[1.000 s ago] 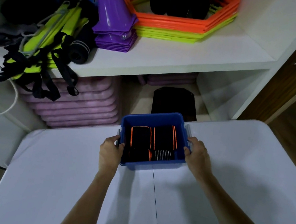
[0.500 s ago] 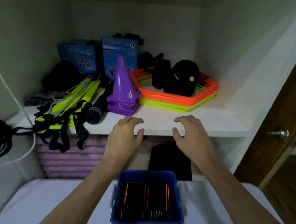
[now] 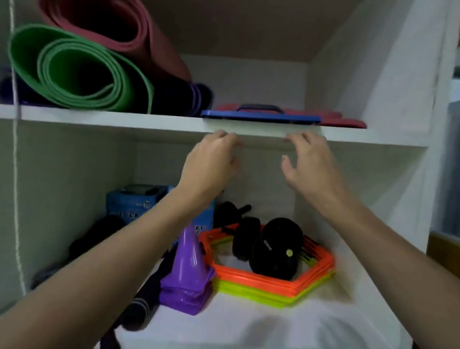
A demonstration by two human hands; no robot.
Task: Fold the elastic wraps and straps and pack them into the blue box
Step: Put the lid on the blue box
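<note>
Fingers (image 3: 222, 138) of both hands, left hand (image 3: 209, 165) and right hand (image 3: 310, 168), loosely curled and empty, reach just below the blue lid (image 3: 261, 117) on the upper shelf (image 3: 111, 120).

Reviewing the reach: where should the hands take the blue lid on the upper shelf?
Judging by its pose, the blue lid lies flat, its front edge overhanging the upper shelf. Come from the front, left hand and right hand gripping that edge either side of the handle.
</note>
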